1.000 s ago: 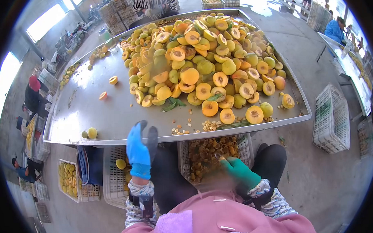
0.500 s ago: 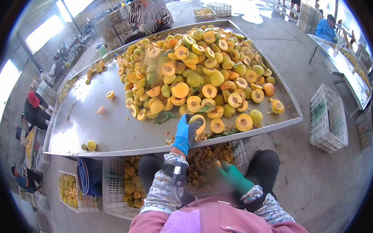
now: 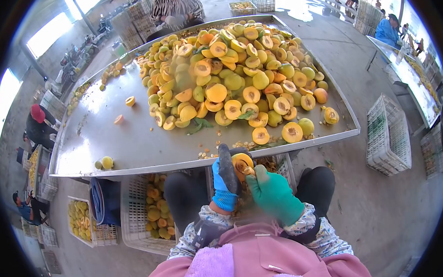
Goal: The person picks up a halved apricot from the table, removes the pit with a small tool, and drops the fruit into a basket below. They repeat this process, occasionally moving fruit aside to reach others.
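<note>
One stone-fruit half (image 3: 241, 162) is gripped in your left hand (image 3: 226, 176), just your side of the tabletop (image 3: 109, 148). Your right hand (image 3: 276, 193) meets its cut face; can't tell what it's holding. Wrist device (image 3: 204, 232) too blurred to read.

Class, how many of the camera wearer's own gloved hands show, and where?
2: the left hand, in blue and grey, holds a cut fruit by the table; the right hand, in green, meets it. Some fingers are hidden.
</note>
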Demonstrator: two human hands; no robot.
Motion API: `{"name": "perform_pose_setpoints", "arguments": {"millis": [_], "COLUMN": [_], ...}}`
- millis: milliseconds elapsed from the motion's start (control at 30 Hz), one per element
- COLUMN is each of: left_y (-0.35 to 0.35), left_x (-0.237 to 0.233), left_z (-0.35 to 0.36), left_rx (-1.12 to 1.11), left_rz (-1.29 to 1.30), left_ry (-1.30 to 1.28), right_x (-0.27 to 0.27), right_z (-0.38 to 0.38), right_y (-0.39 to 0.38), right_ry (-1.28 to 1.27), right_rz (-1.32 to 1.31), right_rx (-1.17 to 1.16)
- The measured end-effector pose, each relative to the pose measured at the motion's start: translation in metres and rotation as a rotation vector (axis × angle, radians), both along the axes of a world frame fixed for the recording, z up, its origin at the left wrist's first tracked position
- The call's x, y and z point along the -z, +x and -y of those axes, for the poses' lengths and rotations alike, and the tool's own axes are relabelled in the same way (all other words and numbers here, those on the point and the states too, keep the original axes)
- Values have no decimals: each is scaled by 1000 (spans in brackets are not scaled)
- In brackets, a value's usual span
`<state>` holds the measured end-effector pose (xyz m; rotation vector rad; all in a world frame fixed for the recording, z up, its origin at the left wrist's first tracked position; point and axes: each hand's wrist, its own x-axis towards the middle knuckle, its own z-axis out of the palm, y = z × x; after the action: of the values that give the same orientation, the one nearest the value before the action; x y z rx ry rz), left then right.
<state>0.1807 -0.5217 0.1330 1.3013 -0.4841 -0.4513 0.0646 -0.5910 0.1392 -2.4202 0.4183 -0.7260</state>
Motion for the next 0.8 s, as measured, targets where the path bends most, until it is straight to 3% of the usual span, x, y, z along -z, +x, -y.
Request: {"name": "perform_pose_setpoints", "arguments": {"millis": [33, 133, 300, 367, 400, 467, 500, 567, 600, 667, 733, 800], "left_y": [-3, -6, -5, -2, -2, 0, 0, 0, 1, 4, 8, 24], "left_x": [-1, -2, 1, 4, 7, 5, 0, 1, 4, 3, -2, 7], "left_z": [0, 1, -3, -5, -6, -5, -4, -5, -5, -5, -6, -16], "left_rx": [-24, -67, -93, -59, -30, -5, 35, 68, 112, 162, 178, 112], "left_rz": [-117, -314, -278, -250, -243, -230, -266, -308, -277, -248, -382, -292], "left_ry": [-101, -65, 17, 24, 0, -25, -11, 6, 26, 54, 33, 41], "right_x": [-4, -3, 25, 29, 26, -6, -5, 0, 5, 13, -1, -4], "right_z": [-2, -6, -10, -12, -7, 8, 9, 10, 15, 23, 15, 18], "right_y": [0, -1, 1, 3, 0, -1, -1, -5, -8, -13, -24, -30], "right_ry": [27, 37, 137, 427, 434, 1364, 1364, 1722, 1721, 2244, 2221, 2158], "right_rz": [-67, -145, -178, 81, 81, -361, -360, -399, -400, -360, -232, -97], "right_rx": [13, 20, -21, -160, -163, -288, -292, -294, -295, -657, -553, -490]}}
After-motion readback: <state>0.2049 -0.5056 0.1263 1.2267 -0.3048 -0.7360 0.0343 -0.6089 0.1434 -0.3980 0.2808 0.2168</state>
